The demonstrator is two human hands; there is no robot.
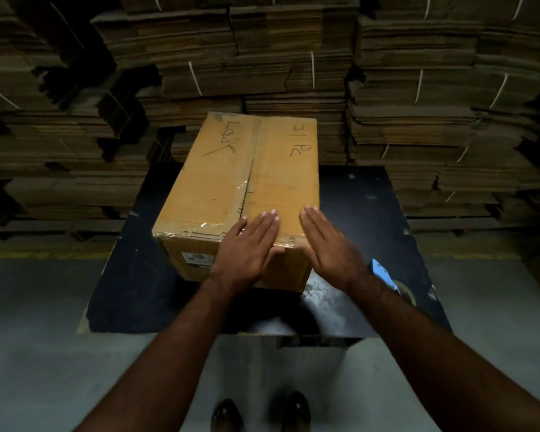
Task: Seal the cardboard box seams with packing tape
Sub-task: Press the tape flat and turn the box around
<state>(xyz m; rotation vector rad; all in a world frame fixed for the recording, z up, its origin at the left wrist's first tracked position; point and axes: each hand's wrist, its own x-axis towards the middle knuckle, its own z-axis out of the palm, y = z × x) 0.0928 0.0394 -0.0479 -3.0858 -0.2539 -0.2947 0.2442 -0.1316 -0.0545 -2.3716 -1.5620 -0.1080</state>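
Observation:
A closed brown cardboard box [231, 169] with handwriting on its flaps lies on a dark table [368, 213]. Clear packing tape [247, 185] runs along the centre seam and across the near top edge. My left hand [247, 247] lies flat, fingers together, on the near edge of the box top, over the taped seam. My right hand [328, 241] rests flat beside it at the box's near right corner. Neither hand holds anything. A blue tape dispenser [385, 275] lies on the table behind my right wrist, partly hidden.
Tall stacks of flattened cardboard [402, 88], bundled with white straps, wall in the back and both sides. The grey floor [38, 338] spreads around the table. My shoes [259, 414] show at the bottom edge.

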